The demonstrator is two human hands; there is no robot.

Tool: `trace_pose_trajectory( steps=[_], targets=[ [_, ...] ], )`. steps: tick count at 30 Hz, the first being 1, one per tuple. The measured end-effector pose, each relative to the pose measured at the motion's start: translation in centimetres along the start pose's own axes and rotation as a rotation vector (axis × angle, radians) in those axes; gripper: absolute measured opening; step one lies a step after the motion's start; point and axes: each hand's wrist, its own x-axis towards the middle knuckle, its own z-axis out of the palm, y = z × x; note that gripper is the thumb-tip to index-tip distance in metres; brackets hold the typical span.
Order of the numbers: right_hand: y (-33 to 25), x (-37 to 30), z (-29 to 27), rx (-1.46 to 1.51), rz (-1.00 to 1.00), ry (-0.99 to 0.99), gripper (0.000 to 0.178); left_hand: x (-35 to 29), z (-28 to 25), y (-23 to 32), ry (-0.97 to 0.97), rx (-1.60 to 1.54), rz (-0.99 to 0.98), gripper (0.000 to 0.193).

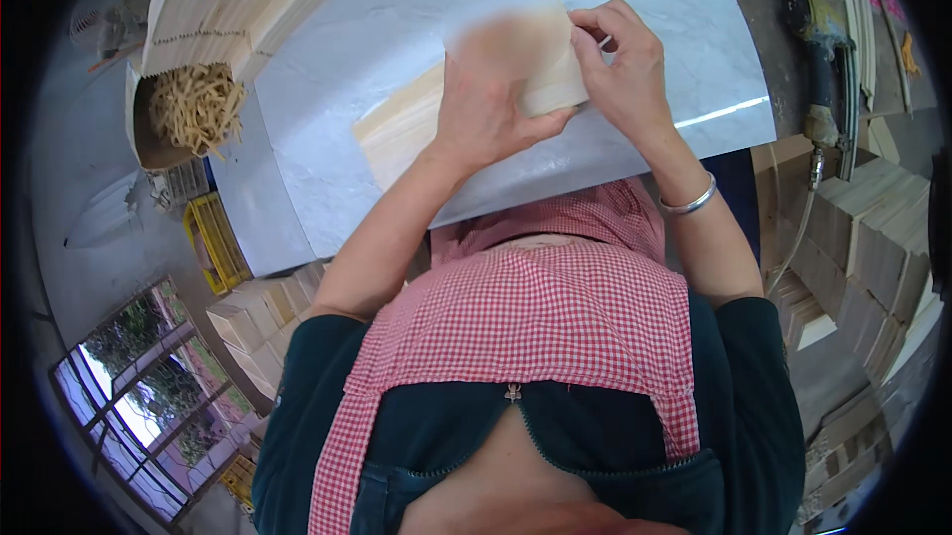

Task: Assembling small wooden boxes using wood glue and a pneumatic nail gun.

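Note:
A pale, thin wooden board (400, 126) lies slantwise on the grey marbled tabletop (337, 69) before me. Across it rests my left hand (484, 109), its thumb along the near edge as it grips the board; a blurred patch covers its fingers. At the board's right end is my right hand (631, 64), thumb and forefinger brought together beside the edge. A small light sliver shows between those fingers, too small to name.
Thin wooden boards (213, 9) stand stacked at the far left, beside a container of wood strips (193, 109). A yellow crate (216, 242) sits below the table's left edge. To the right are a power tool (818, 59) with a hose and wooden block stacks (858, 237).

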Motion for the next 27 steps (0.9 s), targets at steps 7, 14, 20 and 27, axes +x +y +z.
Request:
trace_pose_trajectory(
  steps=[7, 14, 20, 27],
  targets=[
    [5.3, 0.1, -15.9, -0.889, -0.155, 0.358, 0.046, -0.4, 0.1, -0.3, 0.054, -0.011, -0.066, 0.063],
    [9.8, -1.0, -23.9, -1.336, 0.217, 0.212, 0.058, -0.5, 0.4, -0.2, 0.034, -0.030, -0.090, 0.063],
    [2.7, -1.1, -14.5, -0.716, -0.169, 0.116, 0.022, -0.9, -0.1, -0.1, 0.043, 0.012, -0.103, 0.062],
    [-2.0, -3.7, -4.0, -0.388, -0.126, -0.239, 0.013, -0.4, -0.3, 0.5, 0.054, -0.021, -0.106, 0.053]
  ],
)
